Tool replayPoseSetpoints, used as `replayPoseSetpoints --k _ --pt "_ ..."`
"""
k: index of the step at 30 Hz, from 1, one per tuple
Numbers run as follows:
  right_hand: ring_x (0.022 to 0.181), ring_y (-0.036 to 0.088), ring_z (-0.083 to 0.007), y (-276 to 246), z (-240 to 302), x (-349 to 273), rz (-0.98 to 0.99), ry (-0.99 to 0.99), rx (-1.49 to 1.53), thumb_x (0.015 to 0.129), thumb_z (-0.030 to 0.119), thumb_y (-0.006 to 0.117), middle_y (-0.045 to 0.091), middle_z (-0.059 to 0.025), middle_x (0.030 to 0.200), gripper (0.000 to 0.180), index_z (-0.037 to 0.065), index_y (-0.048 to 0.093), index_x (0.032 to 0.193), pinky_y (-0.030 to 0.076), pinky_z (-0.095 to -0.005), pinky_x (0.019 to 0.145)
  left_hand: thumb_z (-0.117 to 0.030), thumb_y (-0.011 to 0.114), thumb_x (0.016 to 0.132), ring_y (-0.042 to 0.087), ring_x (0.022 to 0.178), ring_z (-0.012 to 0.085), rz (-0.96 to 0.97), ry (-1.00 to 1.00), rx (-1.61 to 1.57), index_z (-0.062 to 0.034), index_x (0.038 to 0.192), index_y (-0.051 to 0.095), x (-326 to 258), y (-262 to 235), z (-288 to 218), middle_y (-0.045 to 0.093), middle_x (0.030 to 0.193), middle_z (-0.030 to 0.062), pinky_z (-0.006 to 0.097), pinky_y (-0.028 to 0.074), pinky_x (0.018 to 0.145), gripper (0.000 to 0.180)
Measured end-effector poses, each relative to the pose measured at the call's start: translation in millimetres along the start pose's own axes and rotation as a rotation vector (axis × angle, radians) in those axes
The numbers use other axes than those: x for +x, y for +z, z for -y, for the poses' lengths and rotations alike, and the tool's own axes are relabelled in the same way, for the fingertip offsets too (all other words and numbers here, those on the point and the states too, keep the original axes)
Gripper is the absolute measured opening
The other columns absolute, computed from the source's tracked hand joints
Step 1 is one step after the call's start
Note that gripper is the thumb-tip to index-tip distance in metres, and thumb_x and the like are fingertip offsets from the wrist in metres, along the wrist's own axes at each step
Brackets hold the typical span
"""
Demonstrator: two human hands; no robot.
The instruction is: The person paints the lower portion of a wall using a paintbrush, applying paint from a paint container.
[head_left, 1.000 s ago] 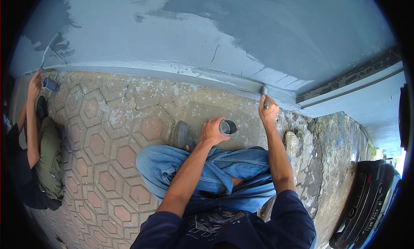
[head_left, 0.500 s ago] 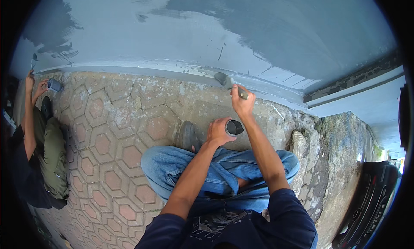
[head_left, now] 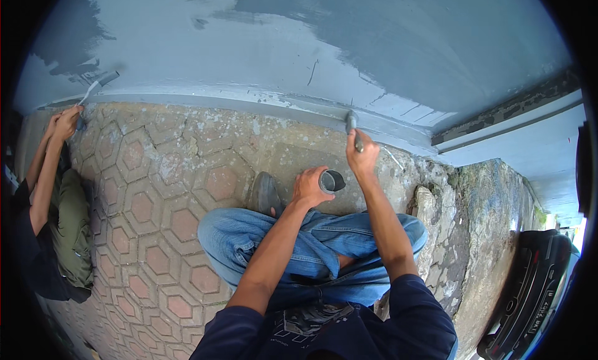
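My left hand (head_left: 311, 186) is closed around a small paint cup (head_left: 331, 182), its dark inside facing up, held above my crossed legs. My right hand (head_left: 363, 152) grips a paintbrush (head_left: 352, 122) by its handle, with the bristle end at the ledge along the foot of the wall. Dark grey paint covers part of the light blue-grey wall (head_left: 261, 55), leaving ragged edges and a few drips. The low ledge (head_left: 293, 111) under it shows patchy, speckled paint.
At the far left a co-worker (head_left: 68, 235) sits by the wall, holding another paintbrush (head_left: 98, 86) up to it. Hexagonal paving (head_left: 142, 205) spreads to my left. Rough, broken concrete (head_left: 451, 254) runs along my right, with a black car (head_left: 529, 291) beyond it.
My right hand has shifted slightly right, and the brush has swung from pointing left to pointing at the wall. The co-worker's brush has moved right.
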State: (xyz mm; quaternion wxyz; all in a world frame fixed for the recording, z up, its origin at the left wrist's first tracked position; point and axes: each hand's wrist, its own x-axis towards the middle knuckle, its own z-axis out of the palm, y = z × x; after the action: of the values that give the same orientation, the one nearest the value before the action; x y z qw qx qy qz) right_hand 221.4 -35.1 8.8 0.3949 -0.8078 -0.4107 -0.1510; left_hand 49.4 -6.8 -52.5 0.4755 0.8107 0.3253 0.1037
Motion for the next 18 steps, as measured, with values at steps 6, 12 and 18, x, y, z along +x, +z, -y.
replayPoseSetpoints --k 6,12,18 --pt "0.075 0.069 -0.0404 44.1 84.4 -1.7 0.147 -0.005 0.372 0.087 0.018 0.067 0.069 -0.0249 0.086 0.023 -0.004 0.071 0.094 0.055 -0.0412 0.069 -0.026 0.090 0.052 0.058 0.115 0.0316 0.041 -0.047 0.005 -0.0132 0.124 0.058 -0.4 -5.5 -11.3 0.065 0.119 0.0113 0.047 0.042 0.099 0.079" --pt "0.075 0.069 -0.0399 7.1 33.6 6.3 0.207 0.191 0.220 0.088 0.021 0.065 0.069 -0.0228 0.079 0.024 -0.002 0.072 0.091 0.054 -0.0411 0.068 -0.027 0.090 0.054 0.054 0.121 0.0312 -0.001 -0.009 0.002 -0.0156 0.127 0.057 -1.8 -2.3 1.5 0.062 0.125 0.0118 0.046 0.040 0.103 0.082" --pt "0.058 0.070 -0.0271 -67.3 -59.0 8.0 0.059 0.378 -0.019 0.090 0.025 0.062 0.068 -0.0127 0.061 0.028 -0.001 0.074 0.087 0.054 -0.0377 0.062 -0.027 0.091 0.052 0.057 0.117 0.0331 -0.044 0.023 0.014 -0.0127 0.127 0.058 -2.5 -4.3 -5.1 0.062 0.124 0.0151 0.043 0.046 0.100 0.083"
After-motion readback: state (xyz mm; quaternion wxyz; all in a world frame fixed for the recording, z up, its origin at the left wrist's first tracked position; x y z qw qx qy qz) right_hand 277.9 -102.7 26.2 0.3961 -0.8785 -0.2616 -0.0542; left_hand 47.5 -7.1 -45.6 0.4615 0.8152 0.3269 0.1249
